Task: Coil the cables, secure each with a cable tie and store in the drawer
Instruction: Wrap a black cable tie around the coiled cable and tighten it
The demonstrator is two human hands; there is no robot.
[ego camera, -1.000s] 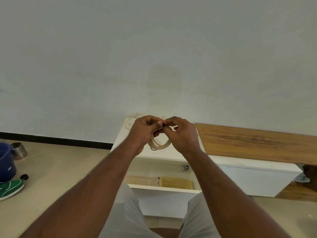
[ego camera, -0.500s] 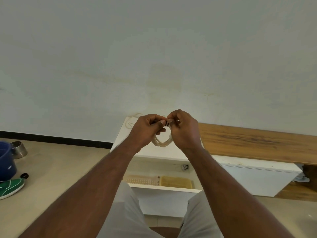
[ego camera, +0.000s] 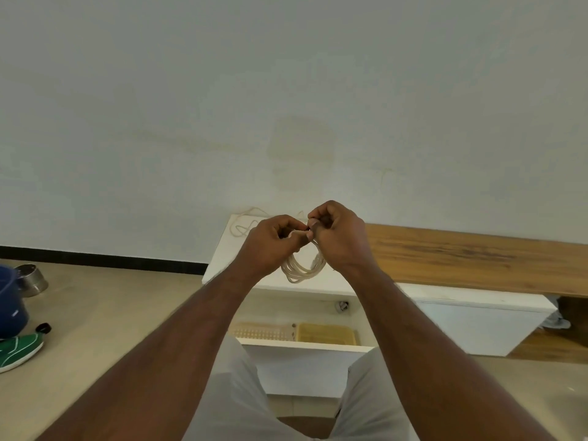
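Head view: the left hand (ego camera: 269,246) and right hand (ego camera: 339,237) meet above the white counter (ego camera: 222,265), both with fingers curled, pinching the top of a coiled cream cable (ego camera: 302,268) that hangs below them. A loose cable (ego camera: 246,222) lies on the counter behind. Below, the open drawer (ego camera: 305,346) holds a white tray (ego camera: 262,332) and a yellow tray (ego camera: 326,333).

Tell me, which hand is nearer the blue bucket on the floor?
Left. The left hand is nearer the blue bucket; the right hand lies farther across.
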